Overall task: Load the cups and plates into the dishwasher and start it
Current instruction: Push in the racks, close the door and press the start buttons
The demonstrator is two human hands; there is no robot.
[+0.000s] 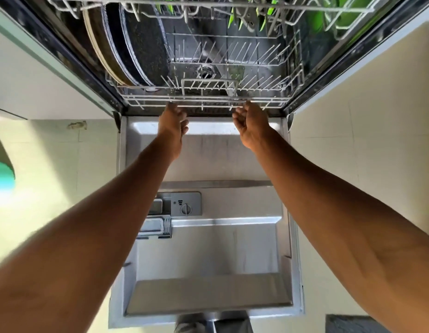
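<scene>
Head view, looking down over an open dishwasher door toward the tub. At 12 o'clock, lower rack seated inside the tub, its front rail level with the door hinge. Left hand at 11 o'clock of centre and right hand at 1 o'clock, both arms at full reach, fingers curled at the front rail; contact with the wire looks likely, though whether the fingertips actually hook it cannot be told, since they lie behind the rail. Nothing else held in either hand. Plates standing on edge at 10 o'clock in the lower rack: several large dark ones and one with a pale rim, packed close together. Remaining tines of the lower rack, from centre toward 2 o'clock, bare. Upper rack along the top edge, green items showing through its wires at 1 o'clock, possibly cups, though too cropped and blurred to name. Detergent dispenser on the door's inner face, just left of centre, its small lid apparently flipped open. Judged stage: loading largely done, at least for the plates; rack position suggests a push-in or pull-out in hand. Left to do: any further dishes, closing of the door, starting of the cycle; controls out of view.
</scene>
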